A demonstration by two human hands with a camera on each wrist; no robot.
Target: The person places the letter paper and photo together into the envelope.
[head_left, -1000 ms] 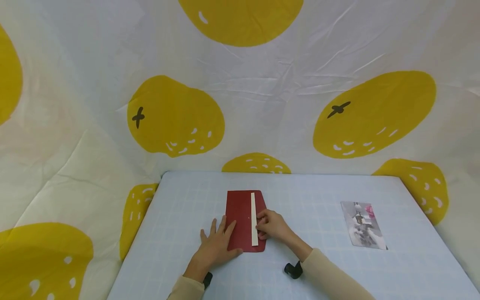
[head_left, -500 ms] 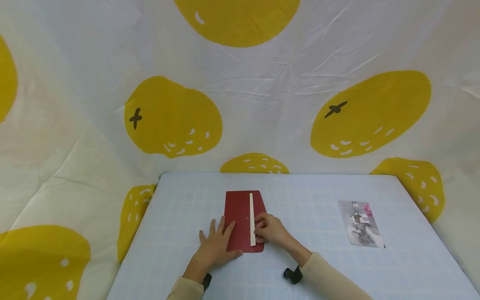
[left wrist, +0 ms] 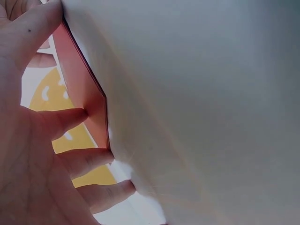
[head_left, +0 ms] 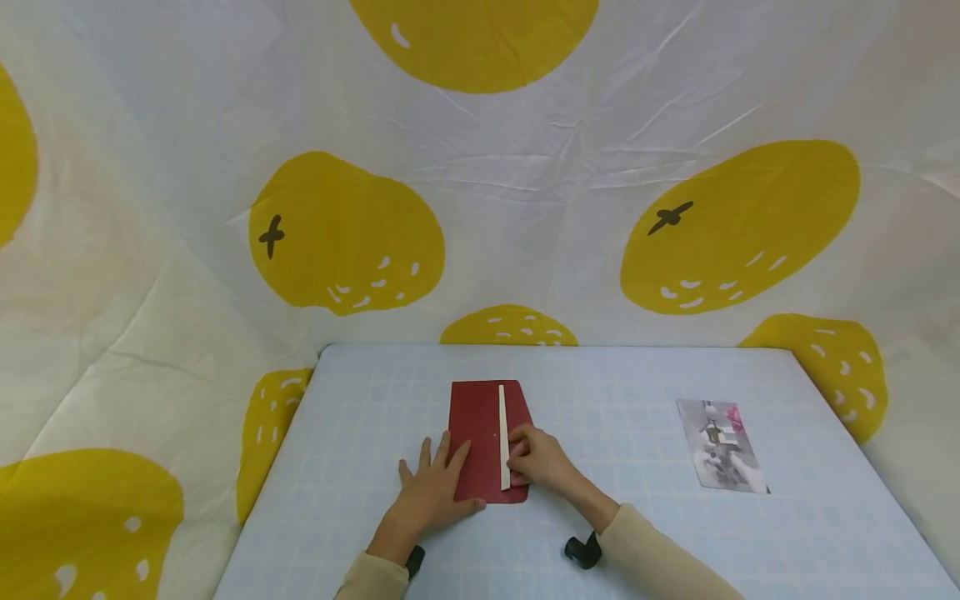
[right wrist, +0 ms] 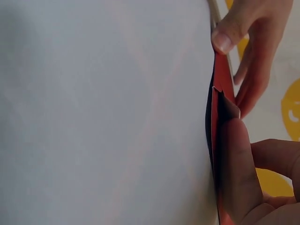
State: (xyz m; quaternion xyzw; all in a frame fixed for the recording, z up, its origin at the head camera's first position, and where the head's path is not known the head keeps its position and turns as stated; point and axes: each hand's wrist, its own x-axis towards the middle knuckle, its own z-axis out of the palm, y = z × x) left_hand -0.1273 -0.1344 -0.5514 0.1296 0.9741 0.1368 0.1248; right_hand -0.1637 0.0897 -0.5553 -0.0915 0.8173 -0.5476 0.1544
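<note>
A red envelope (head_left: 476,417) lies flat on the table with its flap towards the right. A narrow white paper strip (head_left: 503,425) runs lengthwise along it. My left hand (head_left: 430,493) rests on the envelope's left side, fingers spread and straight, thumb by the near edge. My right hand (head_left: 542,458) is at the strip's right side, thumb and fingers curled in a pinch at its edge. In the right wrist view, the right thumb (right wrist: 241,164) presses against the strip, which stands tilted up from the red paper; the fingertips behind it are partly hidden.
A postcard (head_left: 723,446) with a grey picture and a pink patch lies at the right of the table. The table (head_left: 600,383) has a pale blue checked cover. A white cloth (head_left: 525,217) with yellow fruit prints hangs behind it.
The white strip looks narrower and its near end slightly skewed, as if tilted up. My right hand has shifted slightly left in the view; the left stays on the envelope.
</note>
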